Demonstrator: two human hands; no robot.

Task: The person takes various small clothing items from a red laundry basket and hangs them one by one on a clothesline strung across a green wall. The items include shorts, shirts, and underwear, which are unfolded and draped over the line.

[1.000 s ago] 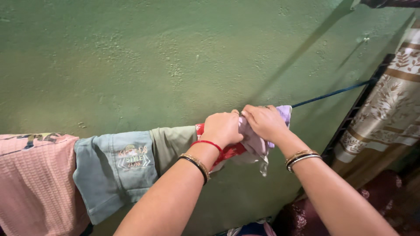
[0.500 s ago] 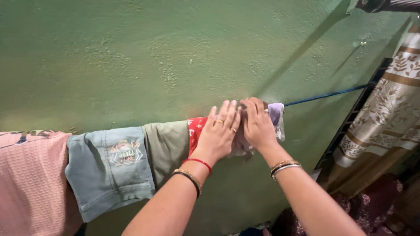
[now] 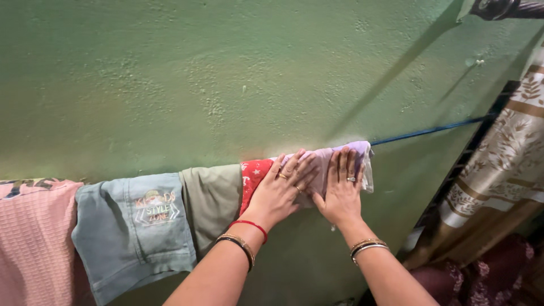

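Warm, even light, sharp focus.
I see a brighter patch on the green wall [image 3: 226, 68] at centre, long diagonal shadows toward its upper right corner, and slight wide-angle bending at the frame edges.

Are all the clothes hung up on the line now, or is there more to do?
Done: a pink top, a light blue denim piece, an olive cloth and a red cloth already hang over the blue line. In hand: the left hand and right hand lie flat on a pale lilac cloth. Left: whether more clothes wait cannot be seen.
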